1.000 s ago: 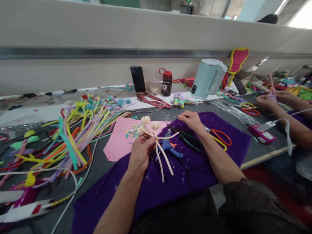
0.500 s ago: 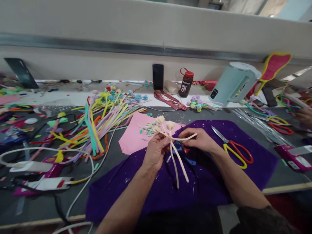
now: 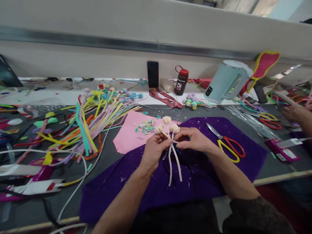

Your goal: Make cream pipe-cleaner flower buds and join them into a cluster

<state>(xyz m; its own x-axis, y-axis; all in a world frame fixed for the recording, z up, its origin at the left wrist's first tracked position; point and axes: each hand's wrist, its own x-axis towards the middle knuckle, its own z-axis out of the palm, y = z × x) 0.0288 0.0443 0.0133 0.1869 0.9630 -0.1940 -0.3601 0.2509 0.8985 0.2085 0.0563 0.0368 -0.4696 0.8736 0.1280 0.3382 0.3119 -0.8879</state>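
1. Head view shows a dark grey work table (image 3: 268, 162) running the full width, with a purple cloth (image 3: 146, 191) spread across its near middle.
2. Left of the cloth lies a wide heap of coloured pipe cleaners (image 3: 90, 123); a pink sheet (image 3: 126, 136) with small cut bits on it sits between the heap and the cloth.
3. Along the back edge stand a pale kettle (image 3: 226, 81), a dark bottle with a red cap (image 3: 180, 83) and a black phone (image 3: 152, 74) propped upright.
4. Red-and-yellow scissors (image 3: 229, 146) lie on the cloth just right of the hands; another person's hand (image 3: 296, 113) works at the far right.
5. Both forearms reach forward over the cloth, meeting at its middle.
6. Left hand (image 3: 152, 151) pinches a bunch of cream pipe-cleaner flowers (image 3: 170, 136) below the heads, with stems hanging down over the cloth.
7. Right hand (image 3: 195, 139) touches the same stems from the right, fingertips pressed together on them.
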